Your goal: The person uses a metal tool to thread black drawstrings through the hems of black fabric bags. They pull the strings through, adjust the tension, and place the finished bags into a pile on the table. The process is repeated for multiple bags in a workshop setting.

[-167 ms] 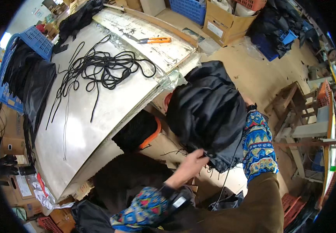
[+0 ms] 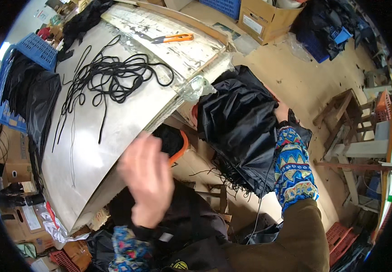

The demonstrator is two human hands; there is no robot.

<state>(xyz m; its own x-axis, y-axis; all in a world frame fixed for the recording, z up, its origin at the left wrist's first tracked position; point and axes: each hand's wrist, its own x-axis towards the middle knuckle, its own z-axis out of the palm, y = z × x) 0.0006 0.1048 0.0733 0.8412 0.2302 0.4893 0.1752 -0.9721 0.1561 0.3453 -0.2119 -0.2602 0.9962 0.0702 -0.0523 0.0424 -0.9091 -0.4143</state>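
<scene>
Hands: two bare hands with patterned knit cuffs come up from the lower edge.
Left hand (image 2: pixel 147 179): raised in front of the table edge, blurred, fingers loosely spread, palm empty, touching nothing that can be made out.
Right hand (image 2: pixel 281 111): mostly hidden behind the black fabric bundle (image 2: pixel 241 129); only the knuckles show at the bundle's right side, pressed against the cloth. It seems to grip the fabric, though how far the fingers are curled cannot be told.
Black fabric bundle: a bulky mass of glossy black cloth held up in the air to the right of the table corner, above the floor; thin black strings (image 2: pixel 225 174) trail from its lower edge.
Table (image 2: pixel 110 136): a long pale metal-topped surface running diagonally on the left, its near edge just beside the left hand.
Black cords (image 2: pixel 110 75): a loose tangle lying on the tabletop, well apart from both hands.
Orange-handled scissors (image 2: pixel 171 38): lying on the far end of the table.
Blue crate (image 2: pixel 32 50): at the table's left side, with dark fabric (image 2: pixel 39 106) draped beside it.
Cardboard box (image 2: pixel 266 18): on the floor beyond the table.
Wooden stool (image 2: pixel 341 113): on the floor to the right of the bundle.
</scene>
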